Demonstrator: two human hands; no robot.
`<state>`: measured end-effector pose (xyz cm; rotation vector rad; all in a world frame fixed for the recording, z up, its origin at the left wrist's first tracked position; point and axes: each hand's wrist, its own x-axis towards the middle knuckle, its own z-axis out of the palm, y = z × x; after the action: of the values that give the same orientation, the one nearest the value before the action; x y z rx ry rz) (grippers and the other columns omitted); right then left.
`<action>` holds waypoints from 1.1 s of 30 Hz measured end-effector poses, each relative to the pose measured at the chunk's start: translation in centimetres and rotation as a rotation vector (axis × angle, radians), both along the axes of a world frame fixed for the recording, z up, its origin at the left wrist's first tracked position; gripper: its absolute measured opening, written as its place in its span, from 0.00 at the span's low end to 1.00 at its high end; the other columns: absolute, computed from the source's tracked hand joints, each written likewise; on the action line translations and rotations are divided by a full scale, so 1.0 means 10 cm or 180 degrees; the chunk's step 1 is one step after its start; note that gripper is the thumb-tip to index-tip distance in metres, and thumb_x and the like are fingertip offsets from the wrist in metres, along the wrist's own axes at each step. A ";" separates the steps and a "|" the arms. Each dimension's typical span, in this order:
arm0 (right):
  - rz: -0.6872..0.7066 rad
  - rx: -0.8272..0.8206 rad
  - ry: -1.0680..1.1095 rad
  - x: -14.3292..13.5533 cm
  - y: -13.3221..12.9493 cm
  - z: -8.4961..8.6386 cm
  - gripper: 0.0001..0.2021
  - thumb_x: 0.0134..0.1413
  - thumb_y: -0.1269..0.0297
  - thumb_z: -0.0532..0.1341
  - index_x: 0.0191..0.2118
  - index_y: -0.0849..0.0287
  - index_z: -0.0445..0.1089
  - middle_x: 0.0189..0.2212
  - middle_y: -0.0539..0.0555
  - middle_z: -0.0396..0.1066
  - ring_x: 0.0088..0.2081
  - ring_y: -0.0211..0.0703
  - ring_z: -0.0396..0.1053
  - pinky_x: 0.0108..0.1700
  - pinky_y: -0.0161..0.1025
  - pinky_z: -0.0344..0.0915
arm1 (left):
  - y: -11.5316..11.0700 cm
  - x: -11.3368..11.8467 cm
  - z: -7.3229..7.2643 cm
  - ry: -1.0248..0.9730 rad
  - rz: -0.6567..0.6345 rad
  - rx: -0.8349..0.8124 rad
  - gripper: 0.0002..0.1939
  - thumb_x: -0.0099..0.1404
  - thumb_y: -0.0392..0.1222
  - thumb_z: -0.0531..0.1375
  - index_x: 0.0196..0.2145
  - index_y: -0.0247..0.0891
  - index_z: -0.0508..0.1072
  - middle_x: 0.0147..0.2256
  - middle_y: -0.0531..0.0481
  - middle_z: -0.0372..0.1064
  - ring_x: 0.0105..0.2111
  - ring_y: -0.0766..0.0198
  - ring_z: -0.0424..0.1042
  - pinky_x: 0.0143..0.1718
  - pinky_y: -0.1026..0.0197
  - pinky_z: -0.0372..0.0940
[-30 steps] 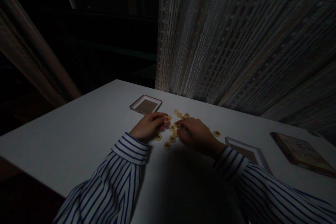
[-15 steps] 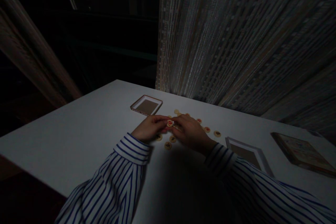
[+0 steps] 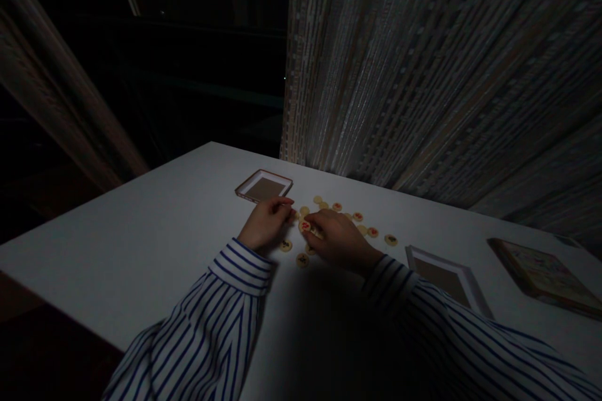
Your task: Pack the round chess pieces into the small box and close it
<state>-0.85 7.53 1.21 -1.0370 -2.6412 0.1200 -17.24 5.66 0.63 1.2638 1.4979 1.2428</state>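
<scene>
My right hand [image 3: 341,239] pinches a round wooden piece with a red character [image 3: 305,225], low over the middle of the white table [image 3: 155,232]. My left hand [image 3: 267,223] is just to the left, its fingers apart with nothing seen between them. Several similar round pieces lie around the hands. One with a black mark [image 3: 302,260] is nearest to me, another black-marked piece [image 3: 286,245] sits below my left fingers. Beyond and to the right are red-marked pieces [image 3: 358,217] and plain-looking ones [image 3: 318,200].
An open shallow box part [image 3: 241,192] stands behind my left hand. To the right are a white-rimmed tray [image 3: 477,291] and a flat box with a patterned top [image 3: 550,272]. String curtains [image 3: 376,62] hang behind the table.
My left hand has let go of the red-marked piece and drawn back to the left, its fingers parting. The piece stays in my right hand, slightly lower.
</scene>
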 end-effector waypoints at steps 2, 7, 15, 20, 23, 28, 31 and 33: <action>0.0022 -0.0019 -0.0194 -0.01 0.00 -0.01 0.13 0.53 0.60 0.54 0.40 0.61 0.68 0.36 0.57 0.70 0.37 0.43 0.65 0.38 0.38 0.56 | 0.01 -0.03 0.00 0.0320 0.0164 0.0097 0.11 0.58 0.36 0.52 0.38 0.30 0.69 0.28 0.48 0.72 0.28 0.66 0.70 0.34 0.62 0.64; 0.0027 -0.0034 -0.0568 -0.06 -0.02 -0.01 0.14 0.53 0.58 0.52 0.37 0.59 0.70 0.35 0.57 0.69 0.37 0.44 0.65 0.37 0.39 0.55 | 0.04 -0.08 -0.10 0.0757 0.0307 0.0293 0.14 0.59 0.39 0.51 0.40 0.31 0.69 0.33 0.45 0.73 0.32 0.63 0.71 0.36 0.61 0.64; 0.0009 -0.0082 -0.0831 -0.14 -0.01 -0.04 0.14 0.52 0.57 0.52 0.33 0.58 0.71 0.32 0.57 0.69 0.35 0.45 0.65 0.36 0.40 0.55 | 0.06 -0.10 -0.16 0.1386 0.0357 0.0418 0.15 0.58 0.41 0.52 0.39 0.34 0.72 0.35 0.45 0.73 0.37 0.59 0.70 0.42 0.58 0.63; 0.0032 -0.0069 -0.0794 -0.13 0.00 -0.03 0.15 0.53 0.56 0.51 0.33 0.58 0.71 0.31 0.57 0.68 0.34 0.45 0.65 0.35 0.40 0.56 | 0.03 -0.08 -0.13 0.1401 0.0308 0.0355 0.15 0.58 0.42 0.51 0.39 0.34 0.72 0.34 0.45 0.73 0.35 0.59 0.71 0.40 0.59 0.63; 0.0046 -0.0136 -0.0628 -0.04 0.04 0.02 0.15 0.53 0.56 0.52 0.36 0.59 0.71 0.33 0.57 0.69 0.36 0.45 0.65 0.36 0.39 0.56 | 0.02 -0.07 -0.11 0.1472 0.0311 0.0345 0.16 0.58 0.42 0.51 0.40 0.34 0.71 0.34 0.44 0.73 0.36 0.58 0.71 0.41 0.58 0.63; 0.0261 -0.0397 -0.0446 0.20 0.13 0.12 0.13 0.52 0.66 0.52 0.42 0.57 0.70 0.37 0.56 0.68 0.40 0.43 0.64 0.41 0.38 0.57 | 0.00 -0.03 -0.08 0.1622 0.0261 0.0363 0.15 0.59 0.41 0.50 0.40 0.34 0.72 0.37 0.44 0.73 0.39 0.58 0.70 0.42 0.58 0.62; 0.0339 -0.0418 -0.0596 0.30 0.17 0.14 0.14 0.51 0.67 0.53 0.43 0.57 0.70 0.38 0.56 0.68 0.42 0.44 0.64 0.42 0.40 0.57 | -0.02 -0.01 -0.07 0.1713 0.0199 0.0351 0.15 0.59 0.41 0.50 0.40 0.34 0.72 0.37 0.44 0.73 0.38 0.58 0.71 0.41 0.58 0.63; 0.0388 -0.0364 -0.0712 0.32 0.17 0.13 0.14 0.49 0.67 0.54 0.42 0.57 0.70 0.38 0.56 0.67 0.42 0.45 0.64 0.42 0.40 0.57 | -0.02 0.00 -0.07 0.1768 0.0188 0.0358 0.15 0.59 0.41 0.51 0.39 0.35 0.72 0.36 0.44 0.73 0.37 0.58 0.71 0.40 0.59 0.63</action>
<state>2.32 9.18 2.53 -0.9749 -2.9314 0.1938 -17.27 5.44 -0.11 1.7493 1.8794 1.0715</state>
